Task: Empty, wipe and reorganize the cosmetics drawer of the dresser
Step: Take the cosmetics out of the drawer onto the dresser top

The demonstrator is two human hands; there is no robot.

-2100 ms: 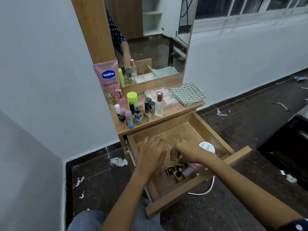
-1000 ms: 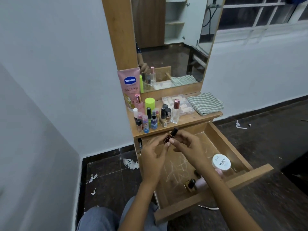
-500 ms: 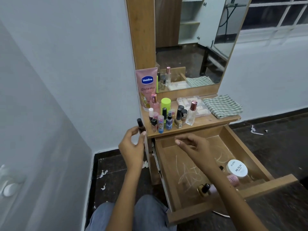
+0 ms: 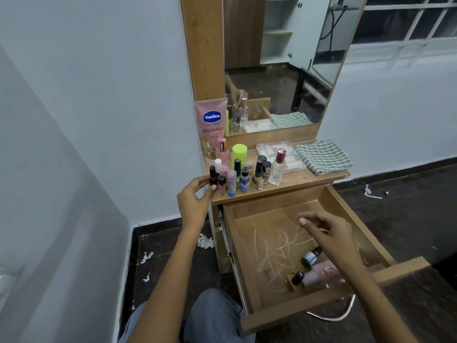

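The wooden drawer [image 4: 242,263] of the dresser is pulled out, its floor marked with pale scribbles. A few small bottles [image 4: 312,268] lie at its front right, partly under my right arm. My left hand [image 4: 195,199] holds a small dark nail polish bottle [image 4: 212,175] upright at the left edge of the dresser top [image 4: 306,180], beside a cluster of small cosmetics bottles [image 4: 241,174]. My right hand [image 4: 326,227] hovers over the drawer, fingers loosely apart and holding nothing.
A pink Vaseline tube [image 4: 211,125] leans against the mirror frame. A clear compartment box [image 4: 279,154] and a folded green checked cloth [image 4: 324,157] lie on the right of the top. White walls stand close on the left. Paper scraps litter the dark floor.
My left hand has carried the dark bottle from beside the dresser onto the left edge of its top. My right hand stays above the drawer. The view has shifted left.
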